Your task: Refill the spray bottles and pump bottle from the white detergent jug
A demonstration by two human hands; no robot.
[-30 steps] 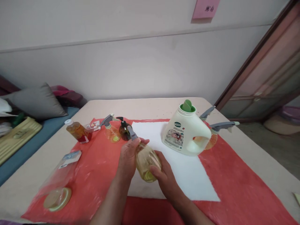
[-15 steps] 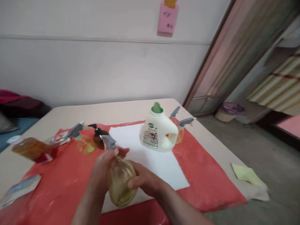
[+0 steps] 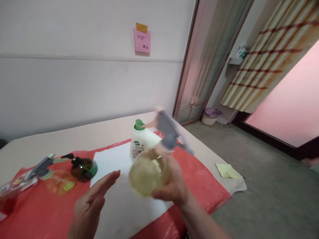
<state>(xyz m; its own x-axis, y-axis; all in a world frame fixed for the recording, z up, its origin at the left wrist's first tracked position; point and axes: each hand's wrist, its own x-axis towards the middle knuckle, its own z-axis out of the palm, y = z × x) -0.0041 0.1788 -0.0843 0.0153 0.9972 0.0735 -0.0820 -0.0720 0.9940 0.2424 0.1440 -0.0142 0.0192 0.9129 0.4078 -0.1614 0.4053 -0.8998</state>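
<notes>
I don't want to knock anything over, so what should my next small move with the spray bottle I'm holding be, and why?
Probably turn your right hand to bring the spray bottle more upright: it tilts, that hand alone holds it, and in view it overlaps the white jug. Your left hand is empty.

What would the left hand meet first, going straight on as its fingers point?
Probably the yellowish trigger-spray bottle in the right hand; depth is unclear, so the left hand could instead reach the white jug behind.
</notes>
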